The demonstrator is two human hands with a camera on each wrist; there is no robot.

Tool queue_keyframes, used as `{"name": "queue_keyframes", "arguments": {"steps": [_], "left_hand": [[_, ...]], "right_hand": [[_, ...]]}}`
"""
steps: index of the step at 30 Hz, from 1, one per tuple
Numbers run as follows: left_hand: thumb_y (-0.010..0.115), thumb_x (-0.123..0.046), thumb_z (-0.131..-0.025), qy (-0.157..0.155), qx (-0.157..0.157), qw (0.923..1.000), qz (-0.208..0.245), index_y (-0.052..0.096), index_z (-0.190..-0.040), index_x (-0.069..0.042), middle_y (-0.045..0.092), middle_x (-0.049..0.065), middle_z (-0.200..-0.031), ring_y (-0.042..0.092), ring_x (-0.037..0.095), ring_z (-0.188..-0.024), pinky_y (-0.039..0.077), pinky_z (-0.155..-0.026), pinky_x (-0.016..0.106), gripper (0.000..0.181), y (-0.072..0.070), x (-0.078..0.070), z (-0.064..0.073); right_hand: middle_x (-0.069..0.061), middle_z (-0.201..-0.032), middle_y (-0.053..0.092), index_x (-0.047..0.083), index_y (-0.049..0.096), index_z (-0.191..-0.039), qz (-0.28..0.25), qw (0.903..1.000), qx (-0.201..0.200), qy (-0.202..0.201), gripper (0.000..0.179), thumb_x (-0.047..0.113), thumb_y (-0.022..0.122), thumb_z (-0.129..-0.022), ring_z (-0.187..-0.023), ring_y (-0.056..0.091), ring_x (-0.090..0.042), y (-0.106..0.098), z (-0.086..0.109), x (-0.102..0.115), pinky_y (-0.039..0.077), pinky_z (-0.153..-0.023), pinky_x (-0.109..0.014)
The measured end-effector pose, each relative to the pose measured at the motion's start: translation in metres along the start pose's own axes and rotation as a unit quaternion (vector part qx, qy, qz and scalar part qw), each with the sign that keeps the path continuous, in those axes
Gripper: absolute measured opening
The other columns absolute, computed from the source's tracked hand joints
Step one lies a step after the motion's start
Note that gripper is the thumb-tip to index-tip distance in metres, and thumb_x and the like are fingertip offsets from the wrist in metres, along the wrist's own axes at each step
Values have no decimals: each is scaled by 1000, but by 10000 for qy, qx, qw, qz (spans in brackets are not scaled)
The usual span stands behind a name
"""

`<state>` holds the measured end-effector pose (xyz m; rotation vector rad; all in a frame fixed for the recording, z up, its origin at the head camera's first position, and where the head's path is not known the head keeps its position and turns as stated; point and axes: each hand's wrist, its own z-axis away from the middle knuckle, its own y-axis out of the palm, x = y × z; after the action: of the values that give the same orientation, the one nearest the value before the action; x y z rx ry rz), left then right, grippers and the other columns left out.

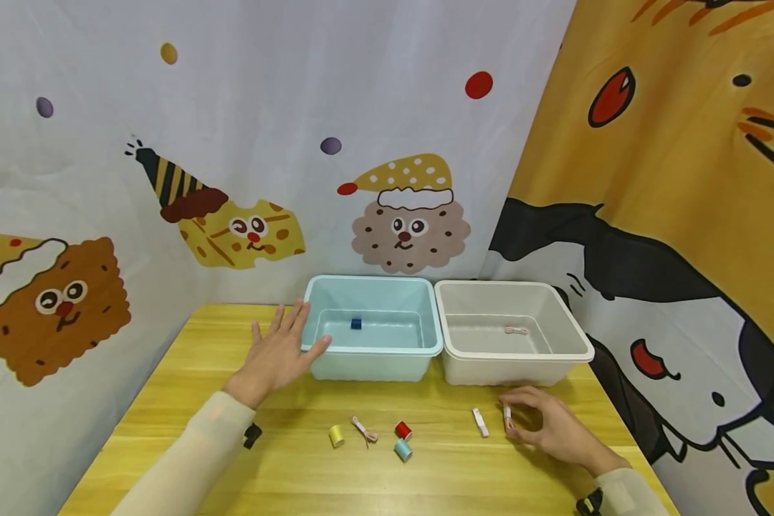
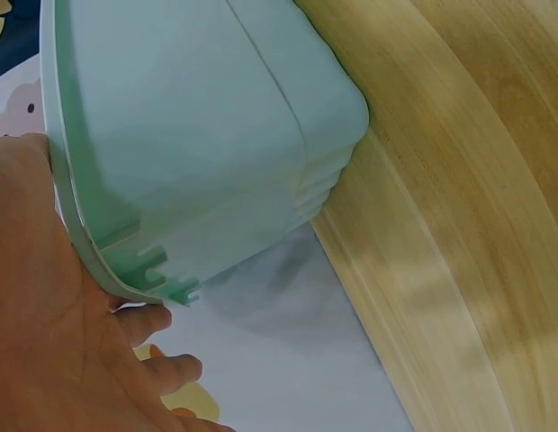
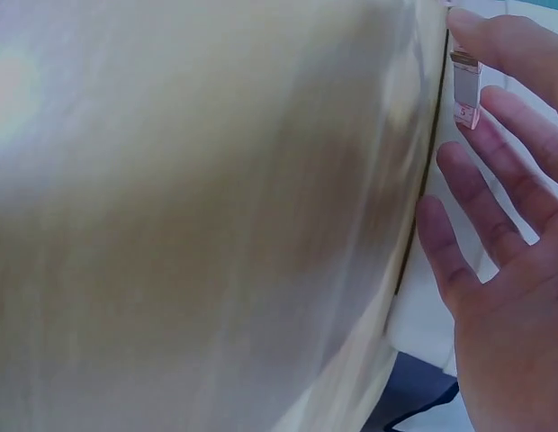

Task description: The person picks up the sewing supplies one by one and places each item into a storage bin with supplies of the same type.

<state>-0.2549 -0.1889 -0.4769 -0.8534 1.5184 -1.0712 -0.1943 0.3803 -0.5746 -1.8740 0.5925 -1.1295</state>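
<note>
My left hand [image 1: 280, 355] has its fingers spread at the left end of the light blue bin [image 1: 368, 365]. In the left wrist view its palm lies against the bin's rim. A dark blue spool [image 1: 356, 324] is inside that bin. My right hand [image 1: 548, 423] pinches a small folded measuring tape [image 3: 467, 85], white with pink print, between thumb and fingertips, in front of the off-white bin [image 1: 509, 370]. Just left of it lies another small white folded tape [image 1: 480, 423]. Inside the off-white bin is a small pinkish bundle [image 1: 517, 330].
On the wooden table [image 1: 335, 494], a yellow thread spool [image 1: 336, 436], a tied pinkish cord bundle [image 1: 364, 430], a red spool [image 1: 403, 430] and a light blue spool [image 1: 403, 450] lie between the hands. A printed curtain [image 1: 264, 86] hangs behind the bins.
</note>
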Motion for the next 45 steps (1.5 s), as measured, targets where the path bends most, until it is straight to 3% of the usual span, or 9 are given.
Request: {"name": "queue_keyframes", "arguments": {"steps": [5, 13, 19, 22, 27, 34, 38, 41, 45], "left_hand": [[37, -84, -115, 6, 25, 10000, 50, 17, -188, -10, 11, 14, -198, 8, 53, -183, 1, -133, 96, 107, 1, 0, 0], [40, -80, -117, 38, -67, 10000, 28, 17, -188, -10, 14, 15, -197, 10, 53, -182, 6, -132, 97, 103, 0, -1, 1], [42, -77, -118, 40, -60, 10000, 5, 19, -188, -8, 14, 15, -197, 11, 53, -182, 7, -133, 96, 101, -1, -2, -1], [39, -81, -117, 39, -31, 10000, -9, 18, -188, -8, 13, 15, -198, 10, 53, -183, 6, -133, 96, 104, -1, -2, -1], [39, -81, -116, 38, -48, 10000, 13, 18, -188, -8, 12, 15, -198, 10, 53, -182, 6, -133, 96, 104, -1, -2, -1], [38, -82, -116, 28, -24, 10000, 34, 16, -188, -8, 11, 15, -198, 10, 53, -183, 4, -133, 96, 105, -1, -2, 1], [43, -76, -118, 31, -55, 10000, 37, 17, -188, -8, 12, 14, -198, 10, 52, -183, 5, -133, 96, 101, 0, -1, 1], [46, -72, -119, 33, -67, 10000, 26, 17, -188, -8, 12, 15, -198, 11, 52, -182, 6, -133, 96, 99, 0, -1, 0], [46, -72, -119, 29, -78, 10000, 22, 18, -188, -8, 12, 15, -198, 11, 52, -182, 7, -133, 96, 98, 0, -1, 0]], "right_hand": [[7, -142, 81, 15, 83, -140, 33, 9992, -218, -341, 58, 16, 106, -86, -130, 76, -13, 0, -5, 6, 40, -118, -3], [8, -140, 82, 20, 84, -139, 217, 9962, -476, -701, 60, 14, 107, -84, -126, 78, -14, -3, -14, 21, 52, -113, -11], [9, -142, 81, 26, 83, -141, 200, 9954, -471, -810, 63, 13, 107, -83, -128, 78, -16, -6, -18, 30, 46, -117, -6], [9, -143, 80, 26, 82, -142, 240, 9947, -487, -877, 65, 12, 107, -83, -128, 78, -16, -10, -20, 35, 53, -116, -14], [9, -144, 79, 28, 81, -145, 371, 9935, -479, -959, 69, 12, 106, -82, -127, 78, -17, -17, -25, 47, 66, -109, -39], [10, -146, 79, 25, 82, -146, 331, 9943, -368, -949, 66, 13, 105, -85, -131, 78, -18, -25, -30, 63, 66, -110, -43], [12, -148, 78, 21, 82, -146, 358, 9949, -263, -901, 65, 15, 105, -86, -132, 77, -16, -27, -32, 69, 67, -110, -47], [11, -148, 77, 20, 82, -147, 386, 9949, -261, -900, 65, 16, 105, -86, -133, 77, -17, -28, -34, 71, 67, -110, -46], [10, -149, 78, 25, 81, -146, 390, 9943, -316, -942, 67, 14, 106, -85, -135, 77, -18, -29, -37, 74, 64, -114, -36]]}}
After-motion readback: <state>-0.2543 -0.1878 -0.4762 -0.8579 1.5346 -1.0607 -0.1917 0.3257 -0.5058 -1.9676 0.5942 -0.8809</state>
